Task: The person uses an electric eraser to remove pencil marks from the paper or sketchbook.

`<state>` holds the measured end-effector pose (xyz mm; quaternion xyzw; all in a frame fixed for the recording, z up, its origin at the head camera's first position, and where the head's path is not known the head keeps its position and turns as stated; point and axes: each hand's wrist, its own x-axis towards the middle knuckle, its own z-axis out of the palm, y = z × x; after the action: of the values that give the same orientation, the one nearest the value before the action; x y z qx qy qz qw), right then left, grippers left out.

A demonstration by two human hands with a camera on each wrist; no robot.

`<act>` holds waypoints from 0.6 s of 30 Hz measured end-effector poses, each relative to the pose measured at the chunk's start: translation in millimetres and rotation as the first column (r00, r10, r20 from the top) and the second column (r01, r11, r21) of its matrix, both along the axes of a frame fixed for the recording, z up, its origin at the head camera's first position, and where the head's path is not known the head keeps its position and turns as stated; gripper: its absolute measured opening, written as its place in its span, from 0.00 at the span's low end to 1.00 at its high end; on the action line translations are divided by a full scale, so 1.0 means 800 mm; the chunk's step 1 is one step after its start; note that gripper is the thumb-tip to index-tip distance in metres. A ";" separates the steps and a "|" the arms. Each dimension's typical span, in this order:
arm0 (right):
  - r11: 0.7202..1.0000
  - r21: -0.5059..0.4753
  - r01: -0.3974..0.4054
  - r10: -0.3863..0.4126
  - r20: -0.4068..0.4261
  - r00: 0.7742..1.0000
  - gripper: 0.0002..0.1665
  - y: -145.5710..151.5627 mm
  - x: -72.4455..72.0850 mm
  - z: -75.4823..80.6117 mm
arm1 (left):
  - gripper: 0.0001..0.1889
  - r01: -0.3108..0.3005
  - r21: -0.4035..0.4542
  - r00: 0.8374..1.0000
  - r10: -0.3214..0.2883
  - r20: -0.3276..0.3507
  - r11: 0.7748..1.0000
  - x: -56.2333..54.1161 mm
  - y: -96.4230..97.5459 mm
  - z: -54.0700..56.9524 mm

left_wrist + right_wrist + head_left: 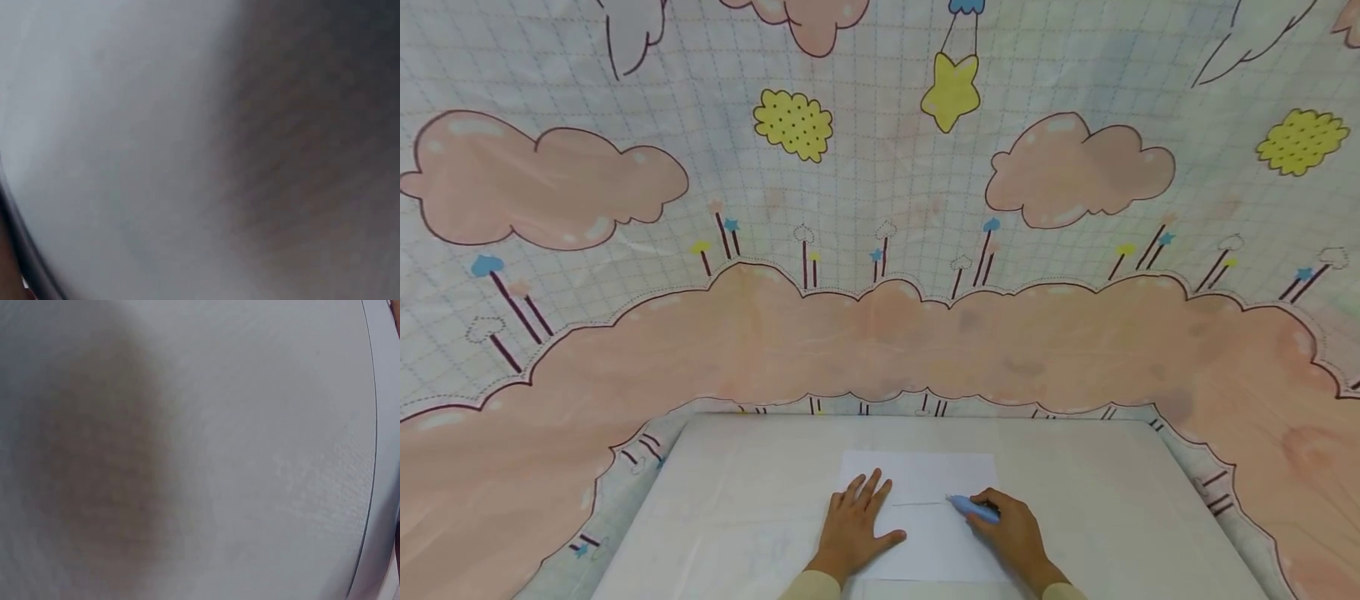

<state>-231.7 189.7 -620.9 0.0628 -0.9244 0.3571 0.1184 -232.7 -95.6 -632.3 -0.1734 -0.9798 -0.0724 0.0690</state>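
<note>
Gripping a blue pen (974,508) in the curled right hand (1017,533), with tip just beside the right end of a thin dark line (917,504); resting the left hand (853,527), spread flat and holding nothing, on the left side of white paper (928,546) at the near middle of a pale counter (737,500). Apparently mid-drawing, probably calling next for a light stroke over firmly steadied paper.
</note>
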 end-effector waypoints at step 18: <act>1.000 0.000 -0.015 0.015 -0.031 0.999 0.13 0.002 -0.001 -0.003 | 0.47 -0.022 0.032 1.000 0.023 -0.010 0.999 -0.005 0.002 -0.018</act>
<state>-232.2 191.6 -623.0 0.0752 -0.9219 0.3572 0.1302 -236.4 -94.1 -646.3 -0.1616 -0.9800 -0.0861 0.0777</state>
